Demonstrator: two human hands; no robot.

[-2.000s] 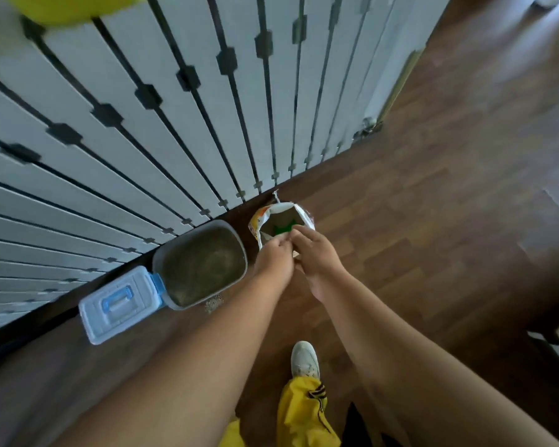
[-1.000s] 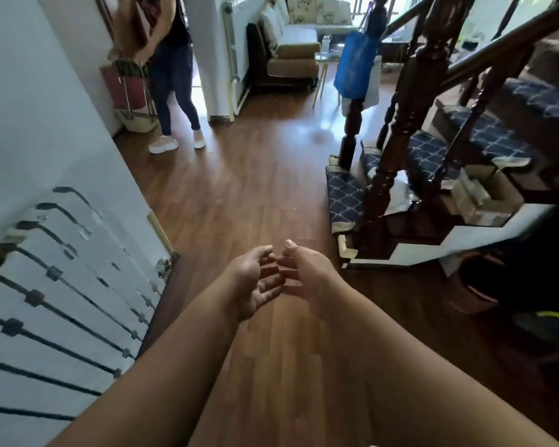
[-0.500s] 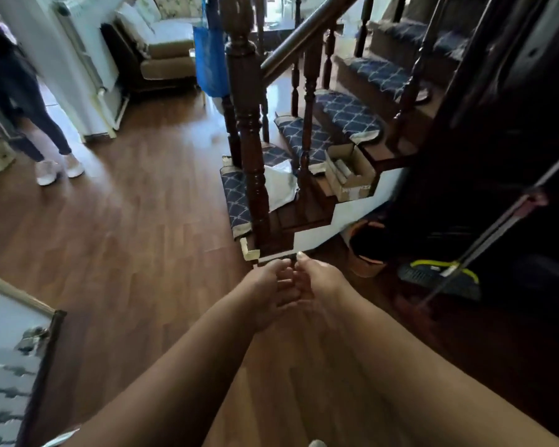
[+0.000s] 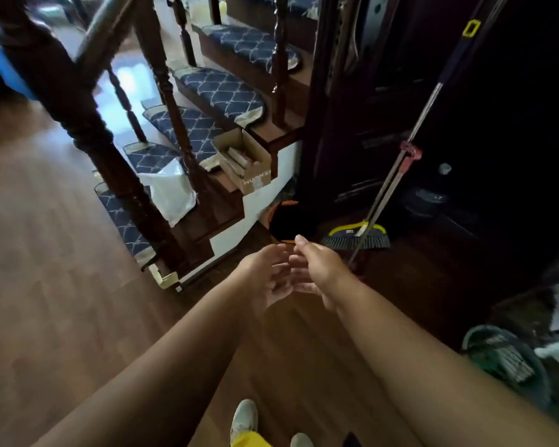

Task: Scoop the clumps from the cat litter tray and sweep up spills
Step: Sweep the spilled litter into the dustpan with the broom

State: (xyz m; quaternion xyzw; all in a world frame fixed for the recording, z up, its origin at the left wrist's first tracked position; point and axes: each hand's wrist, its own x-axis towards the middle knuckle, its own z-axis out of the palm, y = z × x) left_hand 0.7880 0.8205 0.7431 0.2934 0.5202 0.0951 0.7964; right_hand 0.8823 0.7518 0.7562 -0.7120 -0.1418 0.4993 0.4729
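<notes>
Reaching forward over the wooden floor (image 4: 62,285), both hands are empty: the left hand (image 4: 267,277) is held palm-up with relaxed, spread fingers, and the right hand (image 4: 320,269) sits just beside it, fingers loosely extended, the two nearly touching. Neither has hold of anything. Ahead, a broom (image 4: 357,238) with a yellow-trimmed head leans against dark cabinetry, its long handle (image 4: 430,101) rising to the upper right; an orange-rimmed bucket (image 4: 286,221) stands just left of the bristles, at the foot of the staircase (image 4: 220,91). The cat litter tray is not in view here, nor is any scoop or spilled litter, so how much scooping is done cannot be told from this view. Judging by the hands stretched toward the broom, the sweeping step seems about to start: the broom remains untouched, and fetching it, carrying it to the tray and sweeping all look left to do.
</notes>
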